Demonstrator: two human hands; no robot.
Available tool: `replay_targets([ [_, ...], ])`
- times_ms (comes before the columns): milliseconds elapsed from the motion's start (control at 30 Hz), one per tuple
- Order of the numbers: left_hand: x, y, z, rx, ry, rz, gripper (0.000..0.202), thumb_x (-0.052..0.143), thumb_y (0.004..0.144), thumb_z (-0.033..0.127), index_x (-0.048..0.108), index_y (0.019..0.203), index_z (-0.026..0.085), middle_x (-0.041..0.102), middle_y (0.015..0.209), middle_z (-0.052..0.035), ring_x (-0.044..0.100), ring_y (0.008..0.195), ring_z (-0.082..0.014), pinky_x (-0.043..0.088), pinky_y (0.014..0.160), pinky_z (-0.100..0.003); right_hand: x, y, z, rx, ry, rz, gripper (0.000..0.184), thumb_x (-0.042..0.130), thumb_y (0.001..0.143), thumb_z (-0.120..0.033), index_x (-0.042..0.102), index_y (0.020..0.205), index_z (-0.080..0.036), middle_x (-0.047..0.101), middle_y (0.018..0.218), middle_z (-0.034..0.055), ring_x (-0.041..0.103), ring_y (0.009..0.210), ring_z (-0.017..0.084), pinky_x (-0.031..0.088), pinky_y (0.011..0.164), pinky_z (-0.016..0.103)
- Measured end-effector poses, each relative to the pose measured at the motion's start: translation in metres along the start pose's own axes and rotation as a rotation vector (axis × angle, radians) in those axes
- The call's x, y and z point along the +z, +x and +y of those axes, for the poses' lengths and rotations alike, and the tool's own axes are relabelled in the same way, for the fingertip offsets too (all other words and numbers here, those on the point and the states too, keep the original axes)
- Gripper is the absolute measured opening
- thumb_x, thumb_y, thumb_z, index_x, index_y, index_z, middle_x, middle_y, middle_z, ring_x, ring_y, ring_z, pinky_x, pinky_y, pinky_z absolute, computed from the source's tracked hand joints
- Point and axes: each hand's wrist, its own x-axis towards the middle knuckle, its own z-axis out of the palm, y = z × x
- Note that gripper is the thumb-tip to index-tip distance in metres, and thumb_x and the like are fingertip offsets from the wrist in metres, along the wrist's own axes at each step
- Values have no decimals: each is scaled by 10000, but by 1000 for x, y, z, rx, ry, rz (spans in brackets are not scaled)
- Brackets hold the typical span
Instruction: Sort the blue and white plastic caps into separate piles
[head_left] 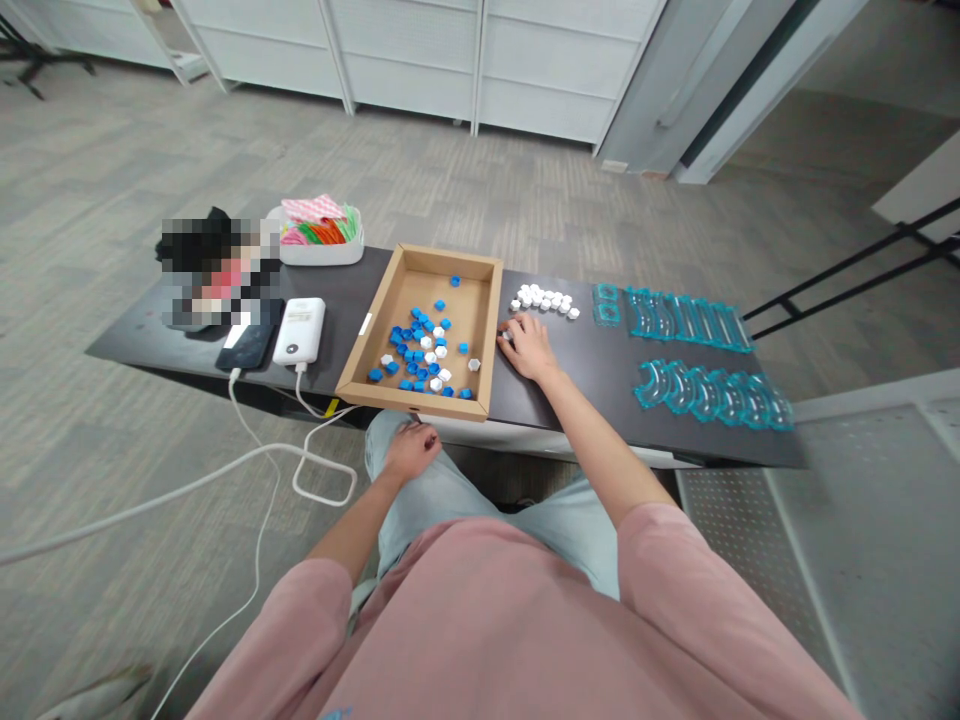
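Observation:
My right hand rests on the dark table beside the right wall of the cardboard box. Its fingers reach down around a small white piece, which is partly hidden under the fingertips. Just beyond that hand, several white hexagonal pieces stand grouped in rows. Inside the shallow cardboard box lie many loose blue hexagonal pieces mixed with some white ones. My left hand lies on my thigh below the box, its fingers curled in, with nothing visible in it.
Clear teal plastic parts lie in rows at the right, with curved ones nearer me. On the left are a white power bank, a dark phone, cables and a white basket of colourful items. A blurred patch covers the far left.

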Motion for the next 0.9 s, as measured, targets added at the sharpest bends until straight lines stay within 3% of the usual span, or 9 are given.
replay_targets([
  [133,-2,-1,2,-6,-8,-3,239,505,1003,189,608,816,296,782,1026,-74,699,1113,-272,459,1137,-418,0,-7,-4,31,15,8,301,497,1148,-421,735,1245,-264,678,1324,168,681,1127,352,564,980,489],
  [233,-5,-2,3,-9,-18,-3,238,515,1001,194,634,823,300,788,1026,-74,700,1127,-278,468,1134,-426,-3,-10,-6,84,35,-2,254,531,1146,-423,728,1160,-264,691,1284,148,703,1029,319,544,853,423],
  [367,-7,-3,4,-12,-35,2,241,528,992,194,656,822,306,791,1013,-68,707,1131,-281,476,1136,-432,-15,-10,-10,162,107,103,242,551,1134,-410,704,1036,-250,719,1189,126,694,998,298,520,826,398],
  [433,-7,-3,4,-10,-43,4,240,533,988,196,658,815,307,792,1002,-65,712,1121,-280,479,1137,-432,-26,-8,-20,130,191,188,262,526,1141,-413,692,1019,-251,726,1148,108,684,987,276,524,860,388],
  [567,-7,-1,2,-6,-52,-1,235,537,986,205,647,806,308,797,1003,-57,713,1128,-275,476,1143,-428,-44,2,-66,-88,287,212,321,494,1165,-474,706,1068,-253,725,1167,88,683,1049,259,531,908,365],
  [733,-10,-2,2,-9,-56,-11,227,524,995,219,615,804,300,802,1030,-69,712,1142,-278,476,1132,-427,-40,27,-131,-264,234,23,389,475,1194,-549,727,1290,-270,707,1356,69,704,1158,251,556,891,335],
  [800,-12,-4,5,-14,-61,-12,234,517,997,210,607,800,298,801,1032,-72,709,1150,-279,470,1131,-425,-35,34,-140,-272,185,-20,393,469,1201,-543,715,1375,-290,690,1418,65,707,1185,256,570,895,336],
  [900,-18,-7,10,-30,-71,-14,245,515,990,191,598,785,297,793,1022,-74,703,1151,-279,467,1129,-417,-32,34,-126,-226,150,2,387,445,1211,-497,734,1369,-293,691,1405,74,708,1204,268,581,939,352],
])
